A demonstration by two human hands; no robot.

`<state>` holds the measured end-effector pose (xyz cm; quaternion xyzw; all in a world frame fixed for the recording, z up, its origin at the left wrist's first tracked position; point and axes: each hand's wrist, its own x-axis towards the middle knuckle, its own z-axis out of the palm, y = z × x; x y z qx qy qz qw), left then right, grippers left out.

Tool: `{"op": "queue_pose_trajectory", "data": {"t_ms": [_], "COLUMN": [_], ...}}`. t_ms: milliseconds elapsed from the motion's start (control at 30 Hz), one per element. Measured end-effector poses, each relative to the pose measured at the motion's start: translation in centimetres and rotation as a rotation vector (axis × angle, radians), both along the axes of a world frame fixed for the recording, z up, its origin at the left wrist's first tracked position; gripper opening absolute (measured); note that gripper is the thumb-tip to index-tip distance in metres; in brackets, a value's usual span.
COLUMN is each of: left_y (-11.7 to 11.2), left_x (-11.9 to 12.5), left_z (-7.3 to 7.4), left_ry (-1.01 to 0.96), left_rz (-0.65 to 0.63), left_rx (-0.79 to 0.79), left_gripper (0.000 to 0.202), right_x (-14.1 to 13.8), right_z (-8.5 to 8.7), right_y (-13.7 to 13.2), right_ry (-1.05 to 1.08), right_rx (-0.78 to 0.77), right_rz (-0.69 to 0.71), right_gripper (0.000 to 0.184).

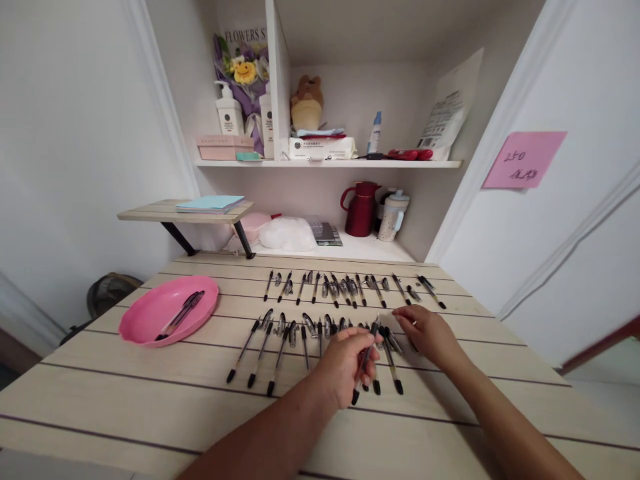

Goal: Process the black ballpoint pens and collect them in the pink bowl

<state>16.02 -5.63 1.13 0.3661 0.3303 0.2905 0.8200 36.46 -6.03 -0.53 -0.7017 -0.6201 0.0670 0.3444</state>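
Note:
My left hand (349,363) is closed around a ballpoint pen (356,395), its bare tip pointing up and away and its black end toward me. To the right, my right hand (430,333) has thumb and index finger drawn close together near the pen's tip; whether anything small is between them cannot be made out. Around and behind my hands lie uncapped pens (257,360) in a front row, with loose clear-and-black pen caps (309,325) at their far ends. My left hand hides part of that row. A second row of pens (317,288) and caps lies farther back.
A pink tray (131,333) on the left holds a few capped pens (181,315). Behind it stands a small raised shelf (150,210) with blue paper (210,203). A red jug (361,210) and a pale cup (393,217) stand at the back of the table (150,407).

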Motion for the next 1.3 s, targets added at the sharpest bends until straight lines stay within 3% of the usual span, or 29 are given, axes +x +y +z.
{"op": "queue_pose_trajectory", "data": {"t_ms": [133, 200, 267, 833, 1300], "left_y": [0.0, 0.0, 0.1, 0.1, -0.7], "left_x": [0.2, 0.3, 0.4, 0.4, 0.8], "left_z": [-0.7, -0.9, -1.1, -1.1, -0.6], "left_ry": [0.007, 0.013, 0.009, 0.016, 0.112], "left_rz": [-0.001, 0.014, 0.021, -0.019, 0.099], "left_rx": [0.073, 0.099, 0.12, 0.184, 0.29], "left_gripper": [0.027, 0.026, 0.025, 0.023, 0.019], "right_x": [-2.2, -3.3, -4.0, -5.2, -5.7], "right_z": [1.3, 2.0, 2.6, 2.6, 2.2], "right_y": [-0.7, -1.1, -1.4, -2.2, -2.5], "right_ry": [0.839, 1.089, 1.205, 1.251, 1.266], "right_rx": [0.069, 0.068, 0.057, -0.135, -0.074], "right_rz": [0.075, 0.147, 0.184, 0.336, 0.329], "right_gripper": [0.022, 0.02, 0.02, 0.02, 0.015]}}
